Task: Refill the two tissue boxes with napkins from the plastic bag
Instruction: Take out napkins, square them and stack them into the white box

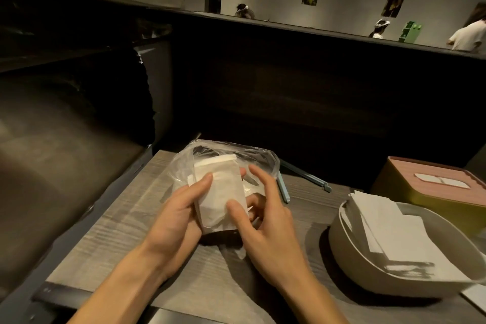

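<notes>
Dim booth, wood table (110, 231). Left hand (173, 216) and right hand (265, 229) grasp napkin stack (221, 192) at plastic bag (184, 166) mouth. Keep stack squared; carry to open tissue box (368, 258) at right.

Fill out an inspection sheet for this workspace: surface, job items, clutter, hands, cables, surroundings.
Surface: grey wood-grain table.
Job's things: stack of napkins held over the clear plastic bag; round beige tissue box open, with napkins inside; pink-lidded tissue box closed.
Clutter: pale blue bag clip lying open by the bag.
Hands: left hand grips the stack; right hand holds it with thumb on top.
Cables: nothing seen.
Surroundings: dark booth seat, partition, people beyond, posters on wall.
</notes>
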{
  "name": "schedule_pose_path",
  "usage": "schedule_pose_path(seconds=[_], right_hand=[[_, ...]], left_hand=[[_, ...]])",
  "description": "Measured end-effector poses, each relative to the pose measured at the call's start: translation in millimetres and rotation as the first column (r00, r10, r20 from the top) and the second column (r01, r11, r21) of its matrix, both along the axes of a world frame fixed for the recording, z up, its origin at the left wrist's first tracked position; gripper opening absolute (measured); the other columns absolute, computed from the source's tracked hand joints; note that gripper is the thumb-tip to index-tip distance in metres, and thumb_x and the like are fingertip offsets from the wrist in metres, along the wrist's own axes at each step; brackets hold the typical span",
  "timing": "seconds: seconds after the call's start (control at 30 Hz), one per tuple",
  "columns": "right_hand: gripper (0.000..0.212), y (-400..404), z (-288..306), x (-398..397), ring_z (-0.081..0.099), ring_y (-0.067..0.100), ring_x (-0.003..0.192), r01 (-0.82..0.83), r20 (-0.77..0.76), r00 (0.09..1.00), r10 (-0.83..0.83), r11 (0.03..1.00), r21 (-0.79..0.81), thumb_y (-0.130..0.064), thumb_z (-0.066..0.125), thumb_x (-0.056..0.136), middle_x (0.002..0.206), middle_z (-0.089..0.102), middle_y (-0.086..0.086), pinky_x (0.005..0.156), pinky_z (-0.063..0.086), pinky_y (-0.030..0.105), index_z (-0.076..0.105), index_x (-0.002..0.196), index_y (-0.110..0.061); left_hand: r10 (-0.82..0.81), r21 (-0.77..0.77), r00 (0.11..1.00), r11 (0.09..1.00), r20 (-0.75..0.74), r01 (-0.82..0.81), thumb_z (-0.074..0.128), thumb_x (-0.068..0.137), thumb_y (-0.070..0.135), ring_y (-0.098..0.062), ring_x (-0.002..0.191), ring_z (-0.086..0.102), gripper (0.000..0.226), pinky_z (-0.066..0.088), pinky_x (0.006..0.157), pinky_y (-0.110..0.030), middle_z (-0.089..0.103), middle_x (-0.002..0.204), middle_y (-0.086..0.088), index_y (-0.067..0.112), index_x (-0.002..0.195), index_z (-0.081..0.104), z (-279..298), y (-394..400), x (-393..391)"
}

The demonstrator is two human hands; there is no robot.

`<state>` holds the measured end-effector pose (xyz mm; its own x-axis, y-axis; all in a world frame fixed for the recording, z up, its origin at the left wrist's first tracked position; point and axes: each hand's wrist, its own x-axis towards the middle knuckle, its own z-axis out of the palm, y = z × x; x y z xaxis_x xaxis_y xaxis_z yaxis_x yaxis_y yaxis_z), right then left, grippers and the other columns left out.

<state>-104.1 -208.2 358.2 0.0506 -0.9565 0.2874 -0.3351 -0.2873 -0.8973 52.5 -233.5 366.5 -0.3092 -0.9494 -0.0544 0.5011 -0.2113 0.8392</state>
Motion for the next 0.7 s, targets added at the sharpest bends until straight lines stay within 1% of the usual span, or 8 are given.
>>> schedule_pose_path(seconds=[0.07, 0.13, 0.23, 0.37, 0.43, 0.53, 0.63, 0.7], right_hand=[[0.061, 0, -1, 0, 0.063, 0.019, 0.065, -0.062, 0.033, 0.998, 0.062, 0.998, -0.006, -0.025, 0.067, 0.100, 0.076, 0.068, 0.001, 0.060, 0.055, 0.037, 0.036, 0.142, -0.055], [0.062, -1, -3, 0, 0.052, 0.013, 0.056, -0.082, 0.050, 0.995, 0.082, 0.997, -0.015, -0.020, 0.067, 0.100, 0.063, 0.057, -0.008, 0.056, 0.046, 0.027, 0.038, 0.145, -0.050], [0.058, -1, -4, -1, 0.051, 0.009, 0.057, -0.064, 0.043, 0.997, 0.065, 0.998, -0.022, -0.023, 0.068, 0.099, 0.063, 0.057, -0.007, 0.058, 0.044, 0.024, 0.042, 0.146, -0.045], [0.028, -4, -6, -5, 0.057, 0.007, 0.059, 0.074, -0.143, 0.985, -0.094, 0.988, -0.137, -0.033, 0.060, 0.103, 0.067, 0.062, -0.011, 0.055, 0.043, 0.021, 0.061, 0.131, -0.038], [0.021, -6, -1, -7, 0.062, 0.004, 0.073, 0.141, -0.202, 0.961, -0.189, 0.963, -0.231, -0.028, 0.058, 0.105, 0.078, 0.064, -0.017, 0.063, 0.047, 0.018, 0.067, 0.124, -0.031], [0.030, -20, 13, -7, 0.059, -0.004, 0.104, 0.151, -0.373, 0.889, -0.267, 0.938, -0.311, -0.010, 0.056, 0.103, 0.114, 0.066, -0.017, 0.090, 0.047, 0.010, 0.067, 0.126, -0.026], [0.056, -43, 27, 0, 0.057, 0.005, 0.119, 0.061, -0.618, 0.771, -0.154, 0.984, -0.169, 0.008, 0.052, 0.091, 0.131, 0.062, -0.009, 0.103, 0.047, 0.022, 0.063, 0.135, -0.025], [0.054, -59, 29, 9, 0.055, 0.019, 0.129, 0.054, -0.707, 0.704, -0.068, 0.998, -0.042, 0.006, 0.051, 0.093, 0.139, 0.060, -0.001, 0.107, 0.047, 0.035, 0.061, 0.139, -0.023]], left_hand=[[0.047, 0.009, 0.999, 0.999, 0.027, -0.048, 0.044, 0.103, 0.035, -0.033, 0.120, 0.068, 0.040, 0.045, 0.109, -0.054, 0.071, 0.129, -0.013, 0.018, 0.117, 0.078, 1, 1, -1], [0.071, 0.032, 0.997, 0.997, 0.041, -0.072, 0.044, 0.103, 0.036, -0.032, 0.116, 0.070, 0.042, 0.048, 0.106, -0.052, 0.072, 0.126, -0.013, 0.014, 0.116, 0.078, 3, 1, 1], [0.130, 0.061, 0.988, 0.989, 0.088, -0.136, 0.048, 0.100, 0.035, -0.032, 0.113, 0.071, 0.041, 0.049, 0.103, -0.049, 0.074, 0.122, -0.015, 0.010, 0.126, 0.068, 4, 2, 7], [0.276, 0.108, 0.951, 0.950, 0.141, -0.292, 0.052, 0.102, 0.036, -0.036, 0.106, 0.073, 0.043, 0.053, 0.096, -0.049, 0.075, 0.115, -0.019, 0.004, 0.127, 0.067, -5, 2, 10], [0.326, 0.094, 0.928, 0.933, 0.182, -0.346, 0.053, 0.103, 0.032, -0.034, 0.097, 0.076, 0.037, 0.055, 0.087, -0.046, 0.077, 0.108, -0.018, 0.005, 0.120, 0.070, -7, 3, 10], [0.353, 0.091, 0.916, 0.923, 0.190, -0.375, 0.052, 0.103, 0.035, -0.037, 0.097, 0.075, 0.040, 0.057, 0.087, -0.051, 0.076, 0.110, -0.020, 0.004, 0.117, 0.073, -7, 4, 10], [0.347, 0.122, 0.932, 0.926, 0.108, -0.358, 0.044, 0.104, 0.036, -0.037, 0.094, 0.074, 0.048, 0.054, 0.089, -0.053, 0.076, 0.110, -0.021, 0.002, 0.109, 0.077, -3, 7, 12], [0.356, 0.143, 0.934, 0.923, 0.040, -0.357, 0.043, 0.104, 0.035, -0.036, 0.097, 0.075, 0.045, 0.053, 0.095, -0.054, 0.075, 0.111, -0.022, 0.002, 0.122, 0.069, 2, 9, 12]])
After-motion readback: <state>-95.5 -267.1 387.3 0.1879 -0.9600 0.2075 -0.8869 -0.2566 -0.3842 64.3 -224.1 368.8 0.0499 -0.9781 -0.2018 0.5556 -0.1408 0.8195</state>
